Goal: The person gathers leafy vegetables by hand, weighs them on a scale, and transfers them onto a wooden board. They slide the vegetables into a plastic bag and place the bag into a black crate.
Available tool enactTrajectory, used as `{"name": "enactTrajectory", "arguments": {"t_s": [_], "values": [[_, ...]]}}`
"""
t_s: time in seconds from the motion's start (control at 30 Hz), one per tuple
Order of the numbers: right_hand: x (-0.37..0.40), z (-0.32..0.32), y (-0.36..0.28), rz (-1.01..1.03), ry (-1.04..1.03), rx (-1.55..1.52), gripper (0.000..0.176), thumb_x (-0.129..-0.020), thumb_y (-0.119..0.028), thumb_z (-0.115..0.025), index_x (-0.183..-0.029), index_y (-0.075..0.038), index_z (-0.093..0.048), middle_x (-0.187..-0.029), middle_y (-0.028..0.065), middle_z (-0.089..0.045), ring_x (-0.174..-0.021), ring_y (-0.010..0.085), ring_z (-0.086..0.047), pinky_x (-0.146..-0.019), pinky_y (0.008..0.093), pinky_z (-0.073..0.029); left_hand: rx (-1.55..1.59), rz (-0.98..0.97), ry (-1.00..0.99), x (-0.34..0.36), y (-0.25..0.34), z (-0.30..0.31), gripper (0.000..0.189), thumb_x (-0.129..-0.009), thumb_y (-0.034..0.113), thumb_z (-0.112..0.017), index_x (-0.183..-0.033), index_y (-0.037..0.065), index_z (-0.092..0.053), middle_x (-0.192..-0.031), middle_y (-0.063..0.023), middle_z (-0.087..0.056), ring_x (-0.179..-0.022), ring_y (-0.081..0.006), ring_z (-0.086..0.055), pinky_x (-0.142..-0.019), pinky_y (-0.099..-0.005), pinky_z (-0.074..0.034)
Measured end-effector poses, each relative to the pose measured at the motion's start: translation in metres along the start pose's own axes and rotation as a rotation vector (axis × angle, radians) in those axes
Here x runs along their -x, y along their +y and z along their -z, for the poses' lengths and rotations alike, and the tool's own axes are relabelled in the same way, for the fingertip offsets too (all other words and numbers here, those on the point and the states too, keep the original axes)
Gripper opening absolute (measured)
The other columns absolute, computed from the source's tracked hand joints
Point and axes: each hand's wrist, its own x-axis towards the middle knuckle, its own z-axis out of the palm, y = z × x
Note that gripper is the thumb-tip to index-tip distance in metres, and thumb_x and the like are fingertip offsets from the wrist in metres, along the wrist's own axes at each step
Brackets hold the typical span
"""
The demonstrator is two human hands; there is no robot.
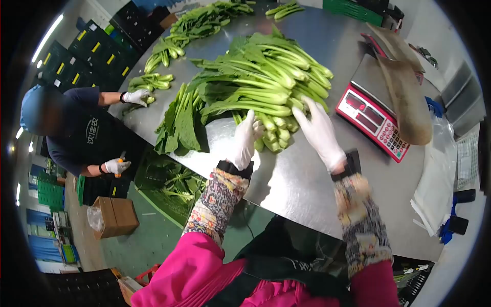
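Observation:
A big heap of leafy green vegetables with thick pale stalks (276, 77) lies on the metal table, cut ends toward me and to the right. My left hand (243, 140), in a white glove, is at the near side of the heap with its fingers curled against the lower stalks. My right hand (319, 134), also gloved, rests at the stalk ends on the right. Its thumb and forefinger are spread apart, touching the stalks. Some loose leaves (181, 125) lie left of the heap, by the table edge.
A red digital scale (373, 120) stands to the right, with a brown elongated object (409, 107) over it. Plastic bags (434, 174) hang at the right edge. A co-worker (76, 128) at left holds greens and an orange-handled tool. A green crate (158, 204) with greens sits below.

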Motion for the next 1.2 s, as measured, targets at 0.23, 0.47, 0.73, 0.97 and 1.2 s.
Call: {"name": "enactTrajectory", "arguments": {"t_s": [0.23,0.47,0.73,0.97,1.2], "values": [[-0.037,-0.046,-0.049,-0.296,-0.297,0.311,0.051,-0.086,-0.048,-0.055,-0.101,0.001,-0.058,-0.100,0.0275,-0.060,-0.093,0.0403,-0.060,-0.081,0.0454,-0.048,0.097,0.291,-0.156,-0.007,0.050,-0.015,0.051,-0.091,0.053,-0.054,-0.117,0.009,-0.055,-0.104,-0.0060,-0.063,-0.088,-0.0159,-0.062,-0.070,-0.0301,-0.051],[-0.046,-0.068,-0.035,-0.246,-0.459,0.414,0.068,-0.086,-0.056,-0.047,-0.113,0.006,-0.055,-0.104,0.0304,-0.060,-0.103,0.0428,-0.057,-0.091,0.0452,-0.044,0.080,0.323,0.004,-0.013,0.045,-0.031,0.044,-0.089,0.047,-0.059,-0.114,0.011,-0.057,-0.099,-0.0036,-0.065,-0.077,-0.0137,-0.062,-0.062,-0.0266,-0.049],[-0.053,-0.056,-0.057,-0.353,-0.484,-0.023,0.070,-0.082,-0.060,-0.049,-0.100,0.007,-0.062,-0.097,0.0264,-0.065,-0.093,0.0354,-0.063,-0.085,0.0396,-0.047,0.256,0.320,-0.010,-0.005,0.052,-0.026,0.045,-0.084,0.053,-0.060,-0.105,0.014,-0.058,-0.089,-0.0063,-0.060,-0.073,-0.0216,-0.058,-0.065,-0.0451,-0.046],[-0.036,0.012,-0.109,-0.041,-0.451,-0.796,0.048,-0.092,-0.040,-0.052,-0.114,0.003,-0.055,-0.102,0.0096,-0.061,-0.097,0.0154,-0.055,-0.086,0.0283,-0.043,0.078,-0.537,-0.113,0.094,0.099,-0.082,0.030,-0.099,0.028,-0.049,-0.114,0.004,-0.056,-0.105,-0.0069,-0.060,-0.092,-0.0153,-0.056,-0.084,-0.0270,-0.044],[0.018,0.126,-0.062,0.061,0.160,-0.653,0.050,-0.092,-0.021,-0.048,-0.135,0.003,-0.039,-0.131,0.0121,-0.048,-0.120,0.0195,-0.044,-0.105,0.0309,-0.031,-0.017,-0.803,-0.225,0.134,0.050,-0.208,0.062,-0.086,0.012,-0.065,-0.134,-0.005,-0.029,-0.125,-0.0187,-0.044,-0.110,-0.0240,-0.047,-0.096,-0.0365,-0.040]]}}
